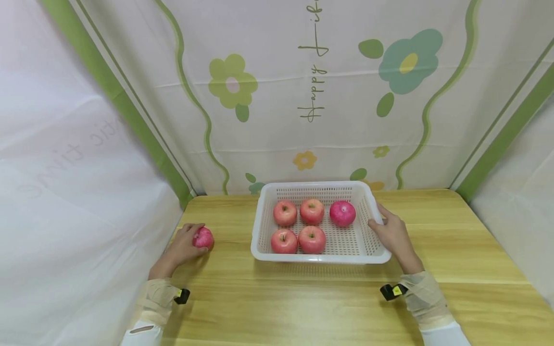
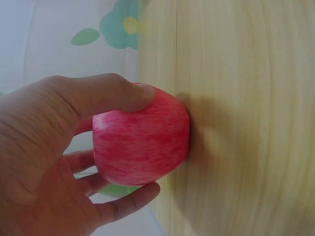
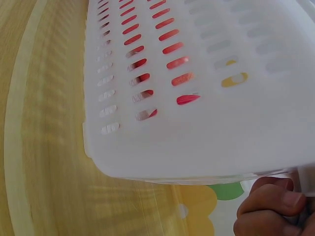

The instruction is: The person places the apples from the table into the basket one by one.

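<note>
On the left part of the table, my left hand (image 1: 183,244) holds a deep-pink apple (image 1: 203,238). The left wrist view shows the thumb across this apple (image 2: 142,137) and fingers curled along its other side, while its end touches the wood. My right hand (image 1: 391,234) grips the right rim of a white plastic basket (image 1: 320,258). Inside lie several pale red apples (image 1: 311,240) on the left and one deep-pink apple (image 1: 342,213) on the right. Curled fingers (image 3: 268,206) show at the basket's edge in the right wrist view.
Beneath everything is a wooden table (image 1: 277,307). A white curtain (image 1: 277,134) with printed flowers hangs behind the table's back edge, and white cloth walls (image 1: 86,192) stand at both sides. A black wrist camera (image 1: 393,291) is strapped near the right hand.
</note>
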The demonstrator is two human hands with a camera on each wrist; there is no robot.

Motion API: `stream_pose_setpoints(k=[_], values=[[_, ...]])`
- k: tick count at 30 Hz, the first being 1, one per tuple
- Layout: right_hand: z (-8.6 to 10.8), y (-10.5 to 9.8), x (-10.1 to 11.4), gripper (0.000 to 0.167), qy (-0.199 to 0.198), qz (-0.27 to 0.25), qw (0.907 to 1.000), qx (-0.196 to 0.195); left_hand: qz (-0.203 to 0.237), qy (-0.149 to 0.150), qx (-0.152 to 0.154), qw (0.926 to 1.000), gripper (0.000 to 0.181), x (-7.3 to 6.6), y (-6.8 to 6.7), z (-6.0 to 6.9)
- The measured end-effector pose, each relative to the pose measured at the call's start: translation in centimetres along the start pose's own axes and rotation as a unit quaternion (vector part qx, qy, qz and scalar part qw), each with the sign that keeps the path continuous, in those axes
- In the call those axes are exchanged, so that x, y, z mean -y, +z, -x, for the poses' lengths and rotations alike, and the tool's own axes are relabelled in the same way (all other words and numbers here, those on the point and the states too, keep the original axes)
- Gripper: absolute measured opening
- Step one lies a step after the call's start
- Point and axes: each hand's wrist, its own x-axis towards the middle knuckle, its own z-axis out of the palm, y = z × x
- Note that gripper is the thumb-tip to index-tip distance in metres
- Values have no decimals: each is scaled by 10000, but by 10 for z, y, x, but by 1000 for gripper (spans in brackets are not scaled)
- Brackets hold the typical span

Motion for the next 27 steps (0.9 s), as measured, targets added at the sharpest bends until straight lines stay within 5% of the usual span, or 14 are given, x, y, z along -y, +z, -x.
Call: stream_pose_setpoints(k=[27], values=[[0,-1,0,73,60,52,10000,7,-8,57,-73,10000,77,-3,0,-3]])
